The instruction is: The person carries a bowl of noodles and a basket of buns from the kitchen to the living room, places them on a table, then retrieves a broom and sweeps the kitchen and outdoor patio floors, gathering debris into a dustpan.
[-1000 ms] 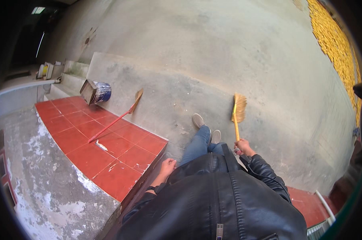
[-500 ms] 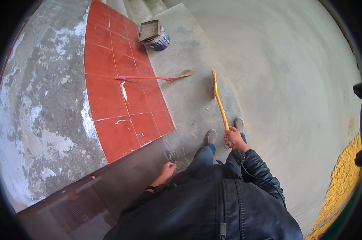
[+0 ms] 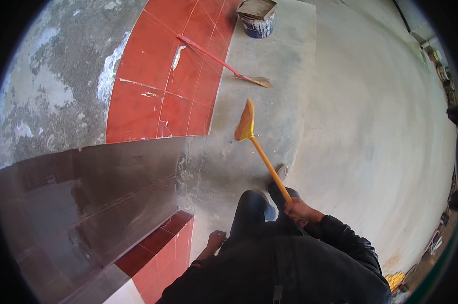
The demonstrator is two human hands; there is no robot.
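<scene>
A broom with a long yellow handle (image 3: 269, 164) is gripped in my right hand (image 3: 302, 210), closed around the handle near its upper end. The broom's brown head (image 3: 245, 124) with its yellow collar points away from me, over the grey concrete. My left hand (image 3: 216, 239) hangs beside my left thigh with loosely curled fingers, and no object shows in it. Ahead, a red-handled tool with a flat tan end (image 3: 259, 81) rests its handle against the red tiles (image 3: 153, 109), its end on the concrete.
A paint-stained bucket (image 3: 259, 25) with a flat board over its top stands beside the tiles. Left of me is a dark brown glossy surface (image 3: 127, 177) with a red-tiled corner (image 3: 163, 253). Concrete floor (image 3: 370, 126) stretches to the right, with assorted items along the far right edge.
The view has shifted as my feet and legs moved. The broom has swung leftward, its head now turned more broadside. The tiles and the bucket sit higher in view; the red-tiled corner has appeared.
</scene>
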